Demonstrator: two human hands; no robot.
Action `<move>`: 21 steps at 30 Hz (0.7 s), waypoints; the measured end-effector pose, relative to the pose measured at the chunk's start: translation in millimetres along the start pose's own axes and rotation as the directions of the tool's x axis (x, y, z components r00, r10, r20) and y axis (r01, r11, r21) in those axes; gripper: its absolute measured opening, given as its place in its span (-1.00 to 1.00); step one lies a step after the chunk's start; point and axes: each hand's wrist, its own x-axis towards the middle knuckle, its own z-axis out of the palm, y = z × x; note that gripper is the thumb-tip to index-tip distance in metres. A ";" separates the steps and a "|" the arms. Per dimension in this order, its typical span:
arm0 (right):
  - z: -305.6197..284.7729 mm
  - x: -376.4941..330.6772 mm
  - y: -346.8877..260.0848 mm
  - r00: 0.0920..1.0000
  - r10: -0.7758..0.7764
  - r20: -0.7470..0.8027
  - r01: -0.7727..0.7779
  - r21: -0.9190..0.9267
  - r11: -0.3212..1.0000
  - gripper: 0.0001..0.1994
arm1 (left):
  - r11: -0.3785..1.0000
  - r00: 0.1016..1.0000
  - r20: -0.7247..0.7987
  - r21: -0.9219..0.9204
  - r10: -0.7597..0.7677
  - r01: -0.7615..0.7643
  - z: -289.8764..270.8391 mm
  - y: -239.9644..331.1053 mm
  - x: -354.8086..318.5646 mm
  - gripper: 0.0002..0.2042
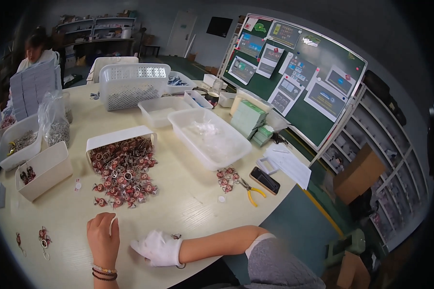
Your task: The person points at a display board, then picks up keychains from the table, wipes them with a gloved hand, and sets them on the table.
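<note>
Resting hands: left hand (102,238) pinches a small white piece; gloved right hand (158,248) curled, contents unclear.
Around: keychain pile (124,176) centre; yellow-handled pliers (250,191) right.

Bare cream tabletop (188,202) lies open between the two hands and the spilled heap of small red keychain charms (123,176), which blocks the way straight ahead together with the tipped white plastic bin (118,136) behind it. To the right, a broad clear strip runs toward the yellow-handled pliers (250,191), a small cluster of red charms (226,178) and a black phone (264,180). The large shallow translucent tray (210,137) walls off the far right. On the left, a white rectangular box (43,171) stands in the way.
</note>
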 end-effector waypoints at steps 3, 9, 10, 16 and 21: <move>8.2 5.6 13.9 0.992 0.040 -0.118 -0.017 0.192 0.981 -0.59 | 0.998 0.999 0.014 -0.055 -0.029 0.029 2.9 9.9 3.7 -0.90; 1.6 12.0 40.1 0.976 0.191 -0.108 -0.091 0.593 0.800 -0.55 | 0.731 0.920 0.218 -0.559 -0.325 0.391 24.9 -1.6 -7.0 -0.71; -6.7 11.1 42.1 0.973 0.227 -0.044 -0.136 0.686 0.715 -0.57 | 0.663 0.903 0.291 -0.614 -0.314 0.429 31.5 -7.8 -12.9 -0.66; -13.0 5.7 42.7 0.863 0.318 -0.391 0.039 0.681 0.731 -0.61 | -0.094 0.758 0.648 -0.761 -0.072 0.642 23.9 17.7 -9.7 -0.58; -5.3 8.1 37.7 0.796 0.270 -0.541 0.025 0.476 0.879 -0.58 | -0.123 0.764 0.642 -0.765 -0.065 0.632 19.9 18.4 -7.8 -0.60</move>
